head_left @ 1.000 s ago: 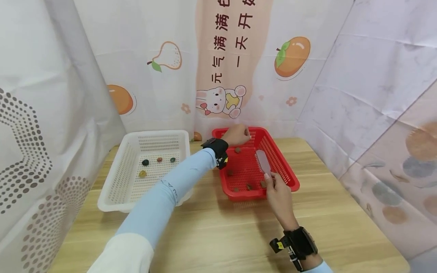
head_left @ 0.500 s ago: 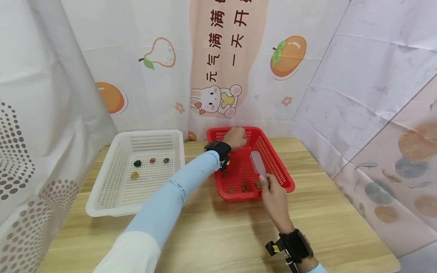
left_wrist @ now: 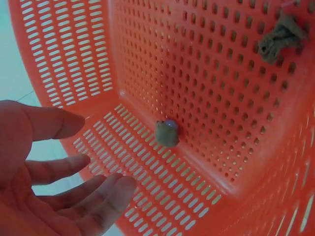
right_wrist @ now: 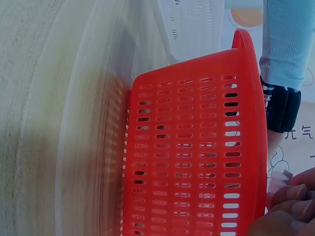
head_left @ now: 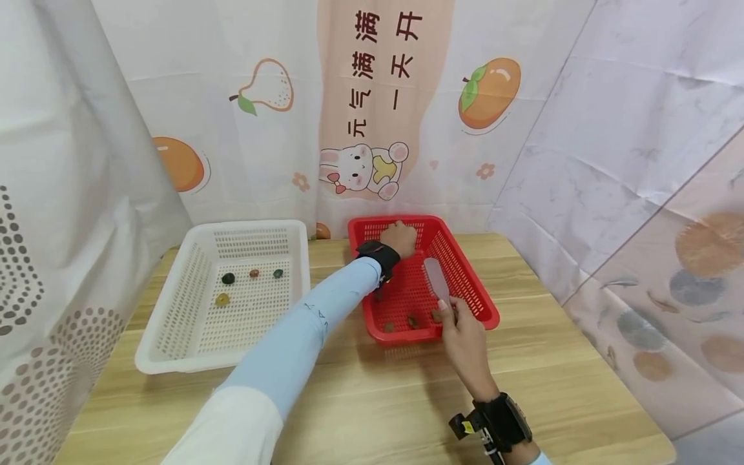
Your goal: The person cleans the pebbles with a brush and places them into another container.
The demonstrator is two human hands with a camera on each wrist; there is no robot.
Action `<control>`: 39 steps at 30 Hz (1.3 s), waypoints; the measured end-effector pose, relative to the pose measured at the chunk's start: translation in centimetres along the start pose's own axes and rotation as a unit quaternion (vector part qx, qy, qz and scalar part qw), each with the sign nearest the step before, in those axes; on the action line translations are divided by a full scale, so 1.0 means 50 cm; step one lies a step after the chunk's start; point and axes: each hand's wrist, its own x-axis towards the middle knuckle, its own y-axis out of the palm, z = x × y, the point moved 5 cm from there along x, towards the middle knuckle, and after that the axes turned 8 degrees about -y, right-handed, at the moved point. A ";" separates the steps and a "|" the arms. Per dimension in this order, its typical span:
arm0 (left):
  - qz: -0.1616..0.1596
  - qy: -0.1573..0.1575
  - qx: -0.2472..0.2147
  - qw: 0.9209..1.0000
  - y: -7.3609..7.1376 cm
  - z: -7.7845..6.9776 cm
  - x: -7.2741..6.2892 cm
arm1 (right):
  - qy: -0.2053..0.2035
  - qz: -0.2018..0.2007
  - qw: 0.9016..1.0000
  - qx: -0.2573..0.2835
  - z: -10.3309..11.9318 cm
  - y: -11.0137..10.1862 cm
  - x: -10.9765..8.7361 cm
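Note:
My left hand [head_left: 398, 239] reaches over the far left part of the red basket [head_left: 489, 309]. In the left wrist view its fingers [left_wrist: 54, 123] are parted and hold nothing. A small brown lump with a violet patch [left_wrist: 167, 133] lies where the basket's wall meets its floor, a short way from the fingertips. A second, crumpled brown lump [left_wrist: 281, 39] lies farther off. My right hand [head_left: 467, 336] holds a flat, pale pink brush-like tool [head_left: 436, 279] by its handle, its head over the basket. Several brown lumps [head_left: 413, 321] lie near the basket's front wall.
To the left stands a white basket [head_left: 145, 342] with small stones in it: a dark one [head_left: 228, 278], a reddish one [head_left: 254, 274], a green one [head_left: 278, 274] and a yellow one [head_left: 222, 299]. Both baskets stand on a wooden table [head_left: 360, 407] before a printed curtain [head_left: 279, 161].
My left hand has come down lower into the red basket and covers the lump seen near it before. The right hand keeps its hold on the pale tool. The head view has shifted slightly.

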 end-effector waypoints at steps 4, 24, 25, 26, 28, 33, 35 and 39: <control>0.023 0.005 0.010 1.000 0.019 0.000 0.008 | -0.002 0.001 1.000 -0.001 -0.001 -0.003 0.001; 0.109 0.019 0.001 0.994 0.095 0.021 0.026 | 0.006 0.010 1.000 0.009 -0.008 0.004 0.002; 0.109 0.018 0.005 0.994 0.097 0.021 0.027 | 0.007 0.011 1.000 0.009 -0.009 0.005 0.002; 0.108 0.016 0.009 0.994 0.098 0.022 0.027 | 0.008 0.012 1.000 0.009 -0.010 0.006 0.002; 0.106 0.011 0.014 0.994 0.100 0.025 0.028 | 0.009 0.013 1.000 0.009 -0.010 0.007 0.001; 0.092 0.009 0.013 0.996 0.109 0.029 0.039 | 0.008 0.008 1.000 0.008 -0.007 0.006 0.001; 0.087 0.013 0.016 0.996 0.112 0.029 0.043 | 0.008 0.007 1.000 0.008 -0.006 0.005 0.001; 0.088 0.019 0.018 0.996 0.113 0.026 0.045 | 0.009 0.009 1.000 0.011 -0.007 0.004 0.003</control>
